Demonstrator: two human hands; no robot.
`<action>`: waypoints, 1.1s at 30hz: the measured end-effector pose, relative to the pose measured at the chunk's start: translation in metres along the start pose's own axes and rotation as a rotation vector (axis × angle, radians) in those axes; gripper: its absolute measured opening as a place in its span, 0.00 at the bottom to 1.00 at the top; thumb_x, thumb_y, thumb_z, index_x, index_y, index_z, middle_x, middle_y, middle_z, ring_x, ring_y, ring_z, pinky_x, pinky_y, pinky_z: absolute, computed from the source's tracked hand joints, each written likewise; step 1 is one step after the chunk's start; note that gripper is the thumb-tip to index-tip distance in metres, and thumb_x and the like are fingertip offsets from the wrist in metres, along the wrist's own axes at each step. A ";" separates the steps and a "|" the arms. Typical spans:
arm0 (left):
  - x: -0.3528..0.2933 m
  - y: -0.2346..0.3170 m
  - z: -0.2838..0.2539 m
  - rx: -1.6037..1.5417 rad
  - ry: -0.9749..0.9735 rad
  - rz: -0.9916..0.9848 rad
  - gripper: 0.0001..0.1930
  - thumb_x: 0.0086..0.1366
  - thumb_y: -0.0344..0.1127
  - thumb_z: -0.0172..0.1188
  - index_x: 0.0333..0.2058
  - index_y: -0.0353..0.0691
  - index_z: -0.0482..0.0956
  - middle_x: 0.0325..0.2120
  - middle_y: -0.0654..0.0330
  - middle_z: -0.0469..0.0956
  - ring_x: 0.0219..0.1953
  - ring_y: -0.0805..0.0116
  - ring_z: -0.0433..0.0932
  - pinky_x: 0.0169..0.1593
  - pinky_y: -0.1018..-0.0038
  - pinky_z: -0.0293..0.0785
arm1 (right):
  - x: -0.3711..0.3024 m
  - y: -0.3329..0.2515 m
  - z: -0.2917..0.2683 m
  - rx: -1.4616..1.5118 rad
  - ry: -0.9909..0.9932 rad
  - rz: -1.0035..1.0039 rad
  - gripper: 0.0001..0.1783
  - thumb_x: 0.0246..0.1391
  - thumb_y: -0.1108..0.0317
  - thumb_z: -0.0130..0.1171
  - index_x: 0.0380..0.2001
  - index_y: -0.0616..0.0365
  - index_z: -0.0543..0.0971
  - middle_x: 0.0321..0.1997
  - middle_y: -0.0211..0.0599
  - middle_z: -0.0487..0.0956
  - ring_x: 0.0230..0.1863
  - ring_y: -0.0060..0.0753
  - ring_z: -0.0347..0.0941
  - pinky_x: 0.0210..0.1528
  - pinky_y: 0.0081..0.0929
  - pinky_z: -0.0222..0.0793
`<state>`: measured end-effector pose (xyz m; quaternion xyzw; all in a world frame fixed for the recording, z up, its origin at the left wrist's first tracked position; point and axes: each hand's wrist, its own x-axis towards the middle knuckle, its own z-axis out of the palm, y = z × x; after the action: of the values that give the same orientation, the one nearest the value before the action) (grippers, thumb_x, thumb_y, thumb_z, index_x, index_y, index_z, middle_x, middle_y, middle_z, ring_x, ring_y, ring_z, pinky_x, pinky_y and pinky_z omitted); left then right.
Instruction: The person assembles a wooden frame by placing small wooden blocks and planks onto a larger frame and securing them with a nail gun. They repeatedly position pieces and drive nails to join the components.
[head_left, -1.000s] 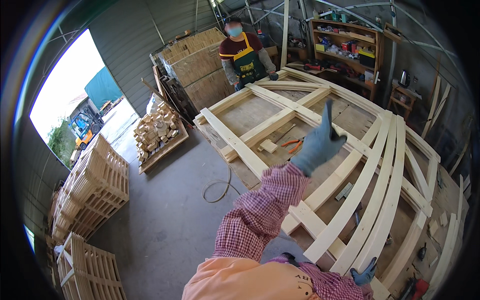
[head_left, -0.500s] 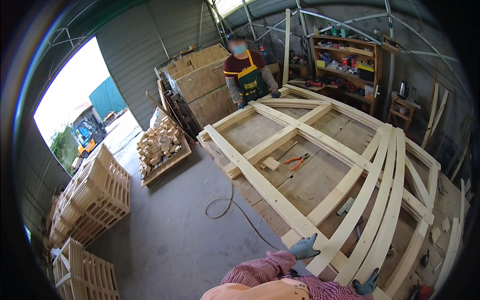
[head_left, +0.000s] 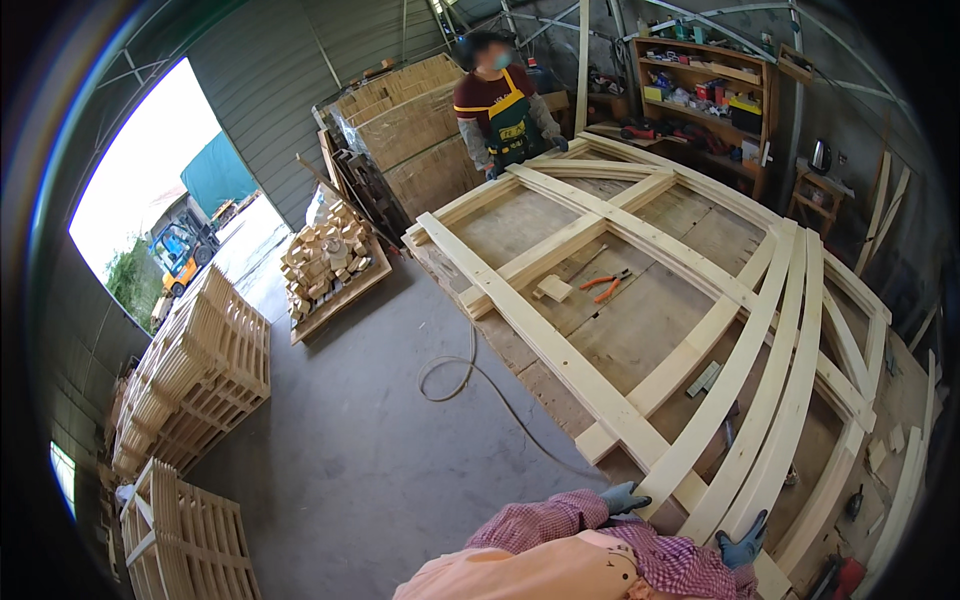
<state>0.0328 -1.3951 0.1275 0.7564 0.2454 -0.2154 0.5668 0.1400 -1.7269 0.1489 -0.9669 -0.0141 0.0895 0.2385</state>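
Pale timber: the big wooden frame (head_left: 690, 300) fills the right half of the view, lying flat on a platform, its near end at the lower right under both gloved hands.
Change, left: a second ago the left arm stretched far out over the frame with its glove spread in the air; now the left hand (head_left: 622, 497) is pulled right back to the lower centre and rests on the near end of the long straight rail (head_left: 540, 335).
Change, right: the right hand (head_left: 745, 546) has barely moved and stays low at the frame's near edge.
Meaning: my read is the reach is over and both hands are settling onto the near end for a grip or a push.
Fingers, left: curled down onto the wood, though whether they clamp it I cannot tell.
Fingers, right: tips pointing up and together; grip hidden.
Co-worker: one person in an apron (head_left: 503, 100), upper centre, hands on the far end.
Count, curved rails: three, side by side on the right.
Count, pliers: one orange-handled pair (head_left: 605, 285) inside the frame.
Count, small wood block: one (head_left: 553, 289), just left of the pliers.
Count, pallet stacks: two at the left, upper stack (head_left: 190, 380) and lower stack (head_left: 185, 540).
Count, cable: one looped on the floor (head_left: 455, 375).
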 end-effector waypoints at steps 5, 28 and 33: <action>0.037 -0.041 0.018 -0.285 -0.082 0.024 0.21 0.55 0.45 0.64 0.42 0.37 0.75 0.21 0.61 0.77 0.19 0.73 0.76 0.20 0.76 0.69 | -0.002 0.006 0.003 -0.005 0.054 0.007 0.66 0.26 0.57 0.75 0.66 0.42 0.42 0.66 0.57 0.50 0.64 0.60 0.50 0.63 0.49 0.51; 0.027 -0.099 -0.085 -1.491 0.363 0.011 0.18 0.62 0.43 0.56 0.48 0.44 0.70 0.42 0.58 0.75 0.43 0.56 0.74 0.43 0.55 0.75 | -0.006 -0.023 -0.015 -0.046 -0.043 0.101 0.66 0.27 0.53 0.74 0.66 0.41 0.41 0.66 0.49 0.52 0.66 0.53 0.48 0.67 0.45 0.43; 0.031 -0.078 -0.118 -1.384 0.633 0.047 0.19 0.63 0.44 0.54 0.49 0.42 0.69 0.46 0.56 0.72 0.47 0.53 0.72 0.43 0.53 0.75 | -0.004 -0.020 -0.018 -0.040 -0.074 0.150 0.67 0.28 0.52 0.74 0.66 0.39 0.40 0.67 0.49 0.49 0.67 0.52 0.45 0.68 0.45 0.40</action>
<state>0.0149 -1.2593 0.0815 0.2593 0.4591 0.2267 0.8189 0.1392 -1.7179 0.1746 -0.9658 0.0478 0.1424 0.2112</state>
